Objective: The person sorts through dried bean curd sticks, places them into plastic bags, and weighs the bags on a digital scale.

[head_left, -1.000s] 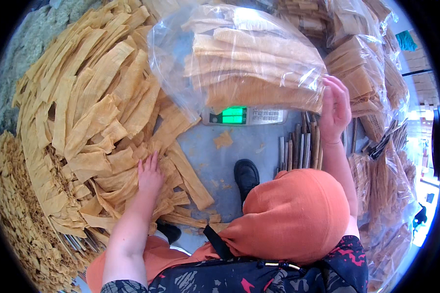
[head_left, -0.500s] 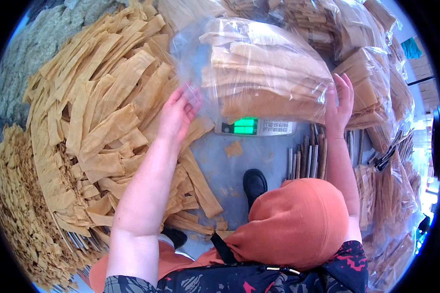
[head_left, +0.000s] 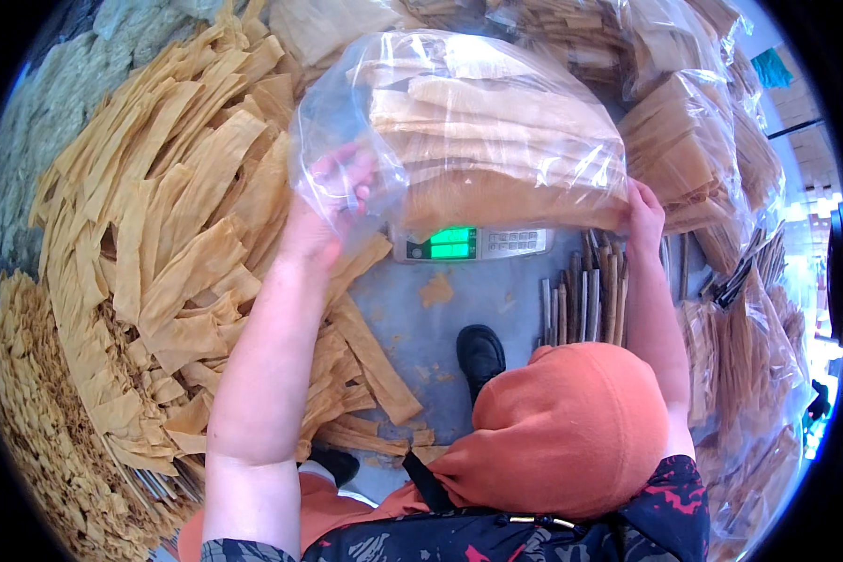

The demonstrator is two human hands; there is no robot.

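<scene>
Fingers (head_left: 347, 169) of the person's left hand (head_left: 330, 197) show through clear film at the left end of a big plastic bag (head_left: 496, 122); they're partly curled, and from where I stand I can't tell whether they pinch the film. Over at the other end, the right hand (head_left: 644, 220) has closed on the bag's near right corner. So the bag lies between the two hands, mostly farther off than either, its loose clear end on the left and its stacked tan sheets (head_left: 510, 173) filling the rest.

Just under its near edge a scale (head_left: 515, 244) pokes out, green display (head_left: 451, 244) lit; the bag covers whatever part lies beyond. Nearer, a tan scrap (head_left: 436, 290) lies on the grey floor (head_left: 412, 323), and a dark shoe (head_left: 480, 351) is planted beyond the person's orange-covered knee (head_left: 571, 421).

Left of the left arm spreads a great heap of yellowish strips (head_left: 178, 225), with a crumblier pile (head_left: 42, 384) at its near left side. Thin rods (head_left: 585, 304) stand side by side just left of the right forearm, and more bagged bundles (head_left: 684, 150) crowd the far right.
</scene>
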